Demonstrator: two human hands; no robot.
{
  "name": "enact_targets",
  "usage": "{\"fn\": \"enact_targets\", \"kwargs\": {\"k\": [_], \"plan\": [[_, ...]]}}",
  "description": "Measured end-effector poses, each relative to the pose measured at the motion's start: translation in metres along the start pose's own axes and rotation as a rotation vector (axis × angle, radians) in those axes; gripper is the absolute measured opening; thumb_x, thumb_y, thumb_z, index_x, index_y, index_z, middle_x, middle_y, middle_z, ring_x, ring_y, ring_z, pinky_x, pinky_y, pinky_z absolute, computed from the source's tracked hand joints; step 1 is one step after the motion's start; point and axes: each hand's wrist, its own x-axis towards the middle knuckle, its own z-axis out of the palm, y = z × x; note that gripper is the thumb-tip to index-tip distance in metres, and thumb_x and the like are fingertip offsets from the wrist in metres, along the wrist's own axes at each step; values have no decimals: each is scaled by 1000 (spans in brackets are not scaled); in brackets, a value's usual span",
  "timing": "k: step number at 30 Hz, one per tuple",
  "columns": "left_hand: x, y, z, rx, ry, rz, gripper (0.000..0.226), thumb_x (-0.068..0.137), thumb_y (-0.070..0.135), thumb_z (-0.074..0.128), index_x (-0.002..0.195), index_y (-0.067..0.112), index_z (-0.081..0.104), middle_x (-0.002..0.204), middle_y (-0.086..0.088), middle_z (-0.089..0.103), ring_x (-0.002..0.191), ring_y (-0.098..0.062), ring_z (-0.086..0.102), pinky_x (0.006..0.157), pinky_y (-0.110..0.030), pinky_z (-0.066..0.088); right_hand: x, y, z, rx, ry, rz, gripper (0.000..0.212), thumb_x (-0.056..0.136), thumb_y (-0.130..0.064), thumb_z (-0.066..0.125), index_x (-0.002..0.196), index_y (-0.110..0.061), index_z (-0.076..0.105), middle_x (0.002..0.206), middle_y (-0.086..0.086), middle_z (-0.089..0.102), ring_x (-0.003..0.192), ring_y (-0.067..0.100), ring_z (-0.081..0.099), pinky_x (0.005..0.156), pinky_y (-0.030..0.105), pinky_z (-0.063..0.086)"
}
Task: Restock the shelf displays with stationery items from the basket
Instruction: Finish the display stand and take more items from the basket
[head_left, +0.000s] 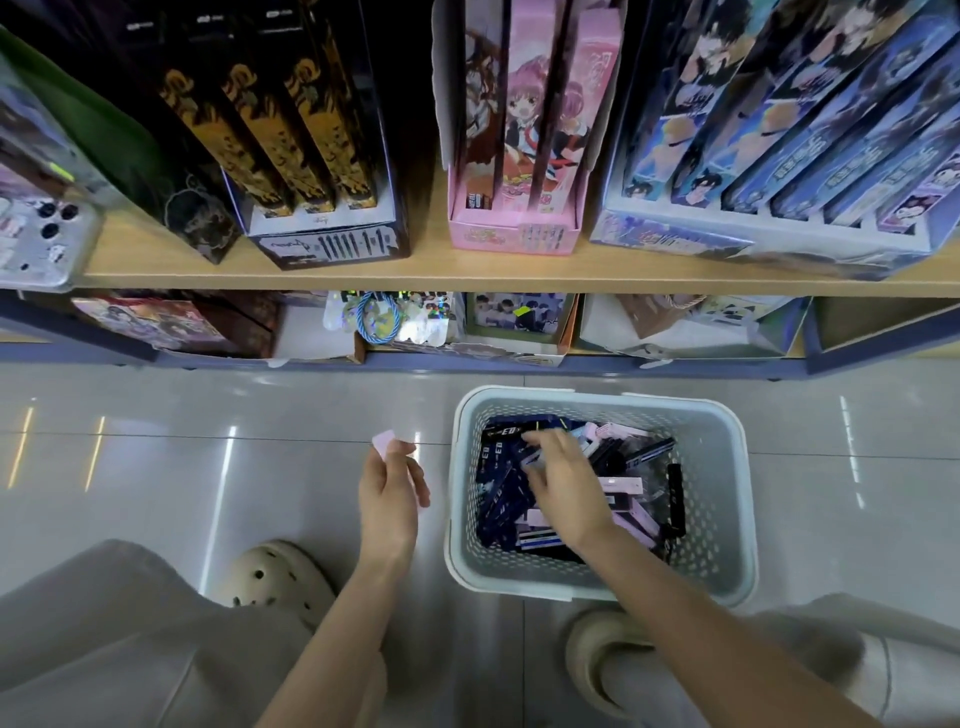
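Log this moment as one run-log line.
left hand: grips pink box | right hand: in basket on dark-blue boxes, grip unclear | stage: picking

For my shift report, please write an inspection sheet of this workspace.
Surface: glossy tiled floor, light reflections.
Job's things: perforated basket on the floor, holding dark blue packs and pink packs; pink display box on wooden shelf.
Clutter: nothing seen.
Hands: left hand holds a pink item beside the basket; right hand reaches among the packs, grip unclear.
Cables: nothing seen.
Surroundings: black display box, blue display box, lower shelf, clogs.
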Motion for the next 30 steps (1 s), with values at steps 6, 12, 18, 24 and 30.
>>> {"fn": "enact_targets", "kwargs": {"k": [6,12,18,24,30], "plan": [[0,-8,4,-1,-60,-12,25,102,20,32,91,6,50,62,-5,47,44,-5,43,59,-21,39,28,9,0,-309,-114,-171,51,86,-14,67,133,-4,50,132,10,54,124,28,48,109,37,33],[-2,-16,12,14,-97,-41,29,103,20,33,94,1,52,58,-3,47,50,-11,46,61,-21,42,32,8,0,-445,-176,-148,59,91,-28,60,142,-10,39,135,7,47,124,27,39,106,36,30],[-6,-15,13,-9,-110,-92,27,103,22,32,86,13,51,59,0,48,52,-14,44,61,-24,42,34,13,-2,-391,-161,-47,40,98,-20,50,137,-12,48,124,7,52,119,25,45,100,32,34],[-6,-13,16,3,-201,-70,18,99,18,47,86,6,53,54,-1,47,51,-12,45,52,-12,42,26,17,-10,-366,-211,-5,35,100,-25,44,133,-14,50,126,6,53,117,24,49,101,32,36],[-11,-3,20,-121,-279,-71,21,95,26,54,83,10,47,64,-5,44,62,-15,44,63,-23,44,-7,-33,-28,215,51,40,20,93,-20,57,109,-10,64,95,-3,60,83,8,58,76,14,44]]}}
